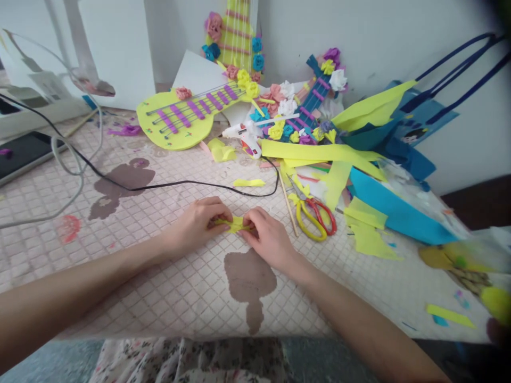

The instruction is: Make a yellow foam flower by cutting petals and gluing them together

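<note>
Forearms (88, 295) angle in from both lower corners of my remote feed and converge at the middle, which I take as a way of bringing both wrists to bear on one small spot.

Tabletop (175, 298): quilted cover, brown shapes on it. Finished-looking pieces sit at the back, I judge to spare them knocks. Yellow guitar shape (187, 119) lies flat, purple bars and strings upward. Blue sheet (395, 205) lies to the right among yellow scraps, off to the side of the work. Second yellow guitar shape (237, 40) is upright by the wall; its support is hidden from me. Blue guitar shape (313, 103) is tilted among paper flowers.

Left hand (202, 218) and right hand (267, 234): mirrored, near each other, thumbs opposing fingers. Scissors (305, 198): loops toward the person, blades away, just beyond the right hand; a handy parking, I think. Glue gun (244, 135): set down farther back, nozzle leftward, presumably to hold its tip off the fingers.

Smallest, yellow paper piece (235, 224): low over the tabletop, one end pinched in each hand, apparently to control both ends at once. Exact folds: cannot tell, fingertips cover them.
</note>
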Tool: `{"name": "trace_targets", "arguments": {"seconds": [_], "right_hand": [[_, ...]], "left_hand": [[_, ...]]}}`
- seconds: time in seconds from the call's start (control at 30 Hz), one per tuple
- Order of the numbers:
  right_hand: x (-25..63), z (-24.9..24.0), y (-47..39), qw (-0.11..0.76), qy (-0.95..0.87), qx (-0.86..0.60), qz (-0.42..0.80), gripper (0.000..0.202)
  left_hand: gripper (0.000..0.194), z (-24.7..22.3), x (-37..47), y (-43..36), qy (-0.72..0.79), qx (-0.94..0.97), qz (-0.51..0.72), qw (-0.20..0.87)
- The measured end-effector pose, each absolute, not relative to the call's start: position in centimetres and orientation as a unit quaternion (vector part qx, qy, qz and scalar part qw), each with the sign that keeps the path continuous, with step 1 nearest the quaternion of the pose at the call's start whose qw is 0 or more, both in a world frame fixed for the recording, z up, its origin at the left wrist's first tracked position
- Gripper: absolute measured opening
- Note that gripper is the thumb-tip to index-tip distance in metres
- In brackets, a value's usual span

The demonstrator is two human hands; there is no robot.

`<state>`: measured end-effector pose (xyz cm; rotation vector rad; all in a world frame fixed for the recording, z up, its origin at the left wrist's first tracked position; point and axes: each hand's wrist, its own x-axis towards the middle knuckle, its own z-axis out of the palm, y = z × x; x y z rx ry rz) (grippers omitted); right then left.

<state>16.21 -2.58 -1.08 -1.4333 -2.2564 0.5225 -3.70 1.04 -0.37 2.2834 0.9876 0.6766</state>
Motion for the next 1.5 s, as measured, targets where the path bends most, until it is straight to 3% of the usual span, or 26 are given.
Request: {"name": "trace_targets", "arguments": {"seconds": [0.13,0.33,0.6,0.87,1.0,1.5], "right_hand": [[16.4,-0.8,-2.6,0.202,-0.816,-0.508,0.185,0.009],[16.8,-0.6,-2.6,0.186,-0.847,-0.467,0.175,0.026],[17.6,-0.5,-2.3,0.188,-0.868,-0.43,0.163,0.007],[17.4,-0.7,-2.3,0.226,-0.857,-0.428,0.175,0.009],[17.3,-0.7,-2.2,0.249,-0.834,-0.447,0.206,0.007],[16.6,-0.8,-1.5,0.267,-0.786,-0.526,0.186,0.008]], "left_hand": [[0.009,-0.4,-3.8,1.2,0.365,0.85,0.251,0.283],[0.01,-0.4,-3.7,1.2,0.368,0.848,0.257,0.282],[0.01,-0.6,-3.7,1.1,0.361,0.858,0.251,0.267],[0.017,-0.6,-4.1,1.2,0.343,0.866,0.241,0.273],[0.008,-0.6,-4.2,1.3,0.353,0.855,0.236,0.296],[0.009,-0.6,-3.5,1.2,0.419,0.834,0.244,0.264]]}}
